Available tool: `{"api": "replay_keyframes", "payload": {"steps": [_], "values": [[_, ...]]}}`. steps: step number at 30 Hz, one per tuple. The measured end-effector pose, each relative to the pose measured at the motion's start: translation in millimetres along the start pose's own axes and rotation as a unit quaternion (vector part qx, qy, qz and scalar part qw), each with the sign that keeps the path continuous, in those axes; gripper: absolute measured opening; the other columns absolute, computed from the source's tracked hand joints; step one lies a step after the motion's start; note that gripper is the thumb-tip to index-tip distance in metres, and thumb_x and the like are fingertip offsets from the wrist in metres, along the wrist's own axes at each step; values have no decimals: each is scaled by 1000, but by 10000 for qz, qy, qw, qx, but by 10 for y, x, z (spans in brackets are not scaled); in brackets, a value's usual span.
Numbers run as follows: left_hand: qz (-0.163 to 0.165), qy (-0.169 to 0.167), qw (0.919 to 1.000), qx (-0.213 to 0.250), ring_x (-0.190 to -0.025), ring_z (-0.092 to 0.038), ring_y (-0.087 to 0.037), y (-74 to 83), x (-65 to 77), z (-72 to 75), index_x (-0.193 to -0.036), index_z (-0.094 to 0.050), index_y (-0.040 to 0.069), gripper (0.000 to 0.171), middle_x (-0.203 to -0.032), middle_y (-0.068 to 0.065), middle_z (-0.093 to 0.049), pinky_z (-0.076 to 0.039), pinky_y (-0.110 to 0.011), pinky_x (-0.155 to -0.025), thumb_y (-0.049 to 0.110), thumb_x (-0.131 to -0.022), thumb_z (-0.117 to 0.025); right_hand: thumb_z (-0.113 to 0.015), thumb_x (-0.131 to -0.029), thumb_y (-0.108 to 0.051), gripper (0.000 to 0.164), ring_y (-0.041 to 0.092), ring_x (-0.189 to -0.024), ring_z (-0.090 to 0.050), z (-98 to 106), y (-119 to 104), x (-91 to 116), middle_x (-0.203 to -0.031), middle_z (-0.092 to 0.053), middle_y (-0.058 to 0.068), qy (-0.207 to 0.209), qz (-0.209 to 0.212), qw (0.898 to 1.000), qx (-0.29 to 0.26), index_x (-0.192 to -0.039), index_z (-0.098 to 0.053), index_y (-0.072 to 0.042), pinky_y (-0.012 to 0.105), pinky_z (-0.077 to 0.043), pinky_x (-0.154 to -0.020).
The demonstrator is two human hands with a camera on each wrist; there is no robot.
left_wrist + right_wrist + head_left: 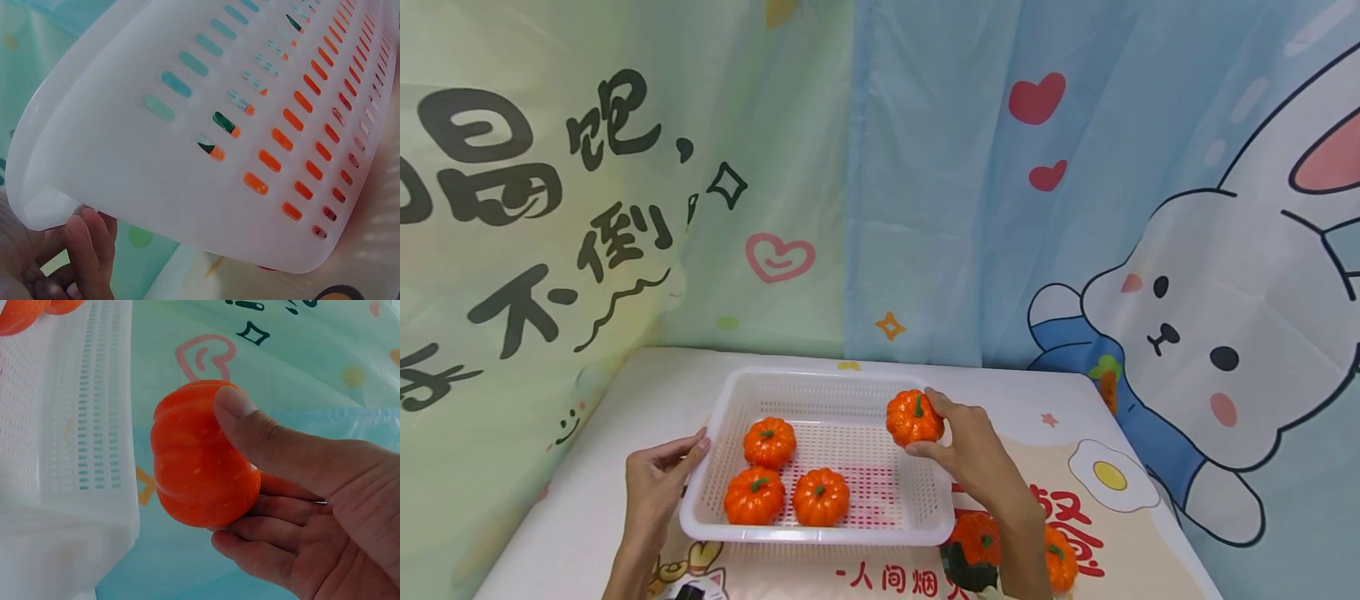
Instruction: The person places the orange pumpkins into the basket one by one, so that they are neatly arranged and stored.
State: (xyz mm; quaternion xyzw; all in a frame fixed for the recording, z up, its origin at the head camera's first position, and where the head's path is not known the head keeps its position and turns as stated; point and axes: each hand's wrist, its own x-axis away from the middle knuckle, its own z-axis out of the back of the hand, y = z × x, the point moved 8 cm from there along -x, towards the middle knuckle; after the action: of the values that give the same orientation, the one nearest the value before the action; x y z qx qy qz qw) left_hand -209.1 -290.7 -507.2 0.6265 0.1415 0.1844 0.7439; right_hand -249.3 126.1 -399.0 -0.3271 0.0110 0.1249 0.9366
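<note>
A white perforated plastic basket [887,535] sits on the table, tilted in the left wrist view. My left hand [664,471] grips its left rim, with the fingers [94,244] curled at the underside of the lip. Inside, on the left half, lie several small orange pumpkins; one pumpkin [770,442] is behind the front pair, a second pumpkin [755,496] at the front left corner and a third pumpkin [821,497] beside it. Over the basket's right rear part, my right hand [962,437] holds another orange pumpkin [915,417] between thumb and fingers, its green stem showing in the head view.
Right of the basket, an orange and dark green pumpkin [973,546] is partly hidden by the right forearm. Another orange pumpkin [1062,560] lies past that arm. A printed mat [895,575] covers the table front, and a cartoon curtain [925,208] hangs behind.
</note>
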Motion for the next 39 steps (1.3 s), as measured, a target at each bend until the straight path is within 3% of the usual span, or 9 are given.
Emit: {"api": "replay_keyframes", "payload": {"steps": [8, 20, 29, 39], "values": [[24, 15, 10000, 19, -70, -72, -5, 0, 5, -16, -129, -77, -4, 41, -92, 25, -80, -66, -24, -64, 24, -100, -82, -92, -89, -22, 86, 36, -134, -65, -105, -78, -82, -151, -68, 16, -9, 185, 9998, -28, -162, -51, -6, 58, -56, -116], [47, -43, 9999, 84, -73, -74, -4, 15, 14, -40, -130, -76, -4, 41, -99, 17, -83, -67, -24, -67, 24, -101, -82, -92, -88, -23, 84, 33, -129, -62, -254, -116, -126, -147, -70, 15, -162, 113, 9997, -143, -160, -54, -6, 58, -56, -117], [69, 14, 9999, -78, -72, -73, -6, -10, 20, -19, -130, -76, -2, 37, -115, -10, -84, -67, -26, -65, 20, -101, -81, -93, -88, -24, 81, 31, -124, -63, -295, -185, -148, -144, -72, 14, -157, 246, 9996, -64, -158, -57, -5, 57, -58, -114], [-31, 16, 10000, -11, -72, -74, -5, -9, 6, -7, -129, -77, -2, 37, -109, 4, -85, -67, -26, -65, 21, -101, -81, -95, -85, -23, 83, 28, -122, -67, -335, -326, -239, -144, -73, 15, -290, 658, 9974, -106, -156, -58, 0, 52, -60, -112]]}}
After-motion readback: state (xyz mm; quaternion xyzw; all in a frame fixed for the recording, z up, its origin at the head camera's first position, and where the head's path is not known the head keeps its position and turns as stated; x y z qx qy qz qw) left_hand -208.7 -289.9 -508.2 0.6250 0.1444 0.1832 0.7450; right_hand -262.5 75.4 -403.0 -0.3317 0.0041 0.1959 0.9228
